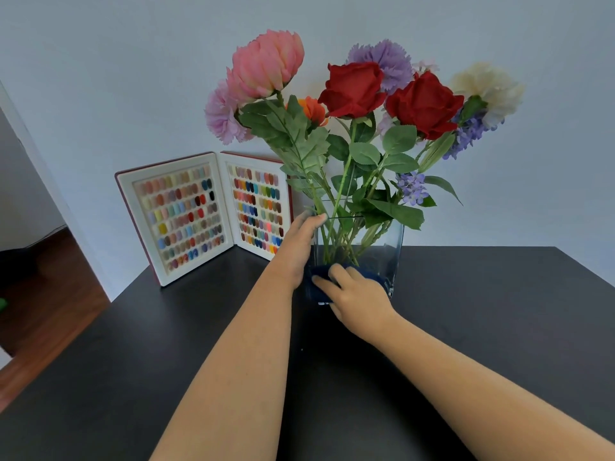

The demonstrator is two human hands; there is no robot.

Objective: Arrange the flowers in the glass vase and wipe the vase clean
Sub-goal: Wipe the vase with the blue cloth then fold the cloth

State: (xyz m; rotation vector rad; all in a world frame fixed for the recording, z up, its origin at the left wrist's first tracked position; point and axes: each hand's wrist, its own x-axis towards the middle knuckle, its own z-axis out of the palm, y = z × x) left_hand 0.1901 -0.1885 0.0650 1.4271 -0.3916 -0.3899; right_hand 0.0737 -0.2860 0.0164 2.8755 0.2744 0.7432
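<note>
A clear rectangular glass vase (389,257) stands on the black table (499,311), holding a bunch of flowers: two red roses (422,103), a big pink bloom (266,64), purple, cream and orange ones. My left hand (299,242) grips the vase's left side, thumb at its rim. My right hand (357,299) presses a dark blue cloth (316,286) flat against the lower front of the glass. The stems' lower ends are partly hidden behind the cloth and hand.
An open red-edged book of colour swatch samples (199,214) stands upright against the wall, left of the vase. The table's left edge drops to a wooden floor (43,304). A plain wall (133,78) is right behind the vase.
</note>
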